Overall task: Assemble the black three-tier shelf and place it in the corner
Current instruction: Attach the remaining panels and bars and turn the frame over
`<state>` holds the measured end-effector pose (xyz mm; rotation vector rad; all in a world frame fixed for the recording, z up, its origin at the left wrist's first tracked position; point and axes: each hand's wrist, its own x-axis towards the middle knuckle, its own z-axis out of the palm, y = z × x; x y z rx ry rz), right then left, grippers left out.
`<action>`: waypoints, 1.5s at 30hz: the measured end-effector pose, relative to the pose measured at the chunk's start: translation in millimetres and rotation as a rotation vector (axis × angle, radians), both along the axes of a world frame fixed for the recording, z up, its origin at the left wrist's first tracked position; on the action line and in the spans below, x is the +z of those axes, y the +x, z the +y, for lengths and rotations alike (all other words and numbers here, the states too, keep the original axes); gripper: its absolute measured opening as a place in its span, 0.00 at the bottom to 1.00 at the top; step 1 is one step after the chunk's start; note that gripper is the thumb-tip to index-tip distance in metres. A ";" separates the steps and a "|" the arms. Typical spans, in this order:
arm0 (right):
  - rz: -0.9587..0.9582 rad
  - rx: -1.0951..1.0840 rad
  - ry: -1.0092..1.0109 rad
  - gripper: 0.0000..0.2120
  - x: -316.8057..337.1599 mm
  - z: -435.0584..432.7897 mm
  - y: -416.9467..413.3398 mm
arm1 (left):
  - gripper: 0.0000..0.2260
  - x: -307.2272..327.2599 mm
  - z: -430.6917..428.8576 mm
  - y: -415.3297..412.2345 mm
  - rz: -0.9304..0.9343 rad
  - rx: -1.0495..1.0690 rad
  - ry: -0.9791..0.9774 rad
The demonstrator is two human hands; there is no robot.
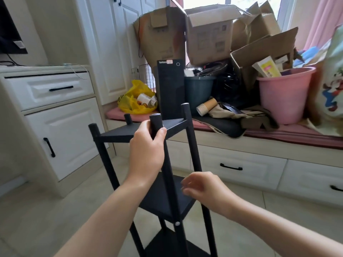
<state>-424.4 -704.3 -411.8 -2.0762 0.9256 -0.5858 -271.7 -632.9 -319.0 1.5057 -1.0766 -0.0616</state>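
Observation:
The black three-tier shelf (118, 134) stands upright on the tiled floor right in front of me, with three square boards joined by four round posts. My left hand (148, 145) grips the near post just below its rounded top, at the level of the top board. My right hand (202, 188) hovers beside the right post, above the middle board (167, 199), fingers loosely curled and holding nothing. The bottom board (167, 243) is partly hidden by my arms.
A window bench (241, 156) with drawers runs behind the shelf, piled with cardboard boxes (209, 34), a pink bucket (284, 93), a yellow bag (135, 99), a dark bin and a black speaker (171, 89). White cabinets (55, 127) stand to the left.

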 end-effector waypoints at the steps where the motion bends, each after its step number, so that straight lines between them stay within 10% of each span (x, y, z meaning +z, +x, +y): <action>1: -0.011 -0.038 -0.030 0.06 0.8 -2.1 -8.4 | 0.06 -2.7 1.9 -1.8 0.000 -0.008 -0.013; 7: -0.141 -0.299 -0.007 0.10 9.1 -24.3 -54.0 | 0.09 -17.2 24.4 -8.6 -0.053 -0.071 -0.054; 45: -0.347 -0.173 0.194 0.10 16.7 15.1 -66.7 | 0.14 -56.3 30.6 11.7 0.036 -0.257 -0.135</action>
